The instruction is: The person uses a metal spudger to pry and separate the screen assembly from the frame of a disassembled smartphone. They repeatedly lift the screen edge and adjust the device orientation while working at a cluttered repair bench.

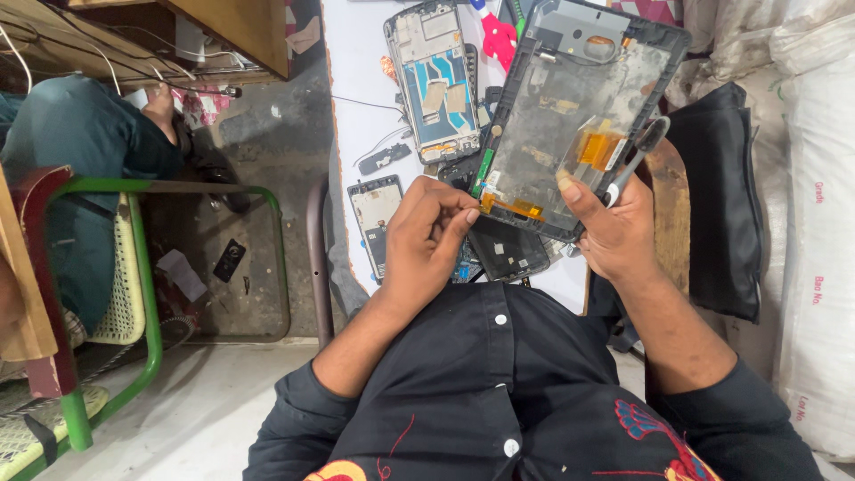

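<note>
My right hand [614, 227] holds an opened tablet frame [570, 107] by its lower edge, its inner side facing me, with orange flex cables and a green strip showing. A small tool with a dark handle [643, 147] is pinched in the same hand against the frame's right edge. My left hand [427, 236] is curled at the frame's lower left corner, thumb and fingertips pinched by the orange flex cable [515, 207]. Whether it grips the cable I cannot tell.
On the white table [356, 80] lie a stripped phone frame with blue parts [434, 80], a smaller phone frame [374, 218], a dark phone [508, 249] and loose bits. A green metal chair [147, 294] with another person stands left. White sacks [815, 223] stand right.
</note>
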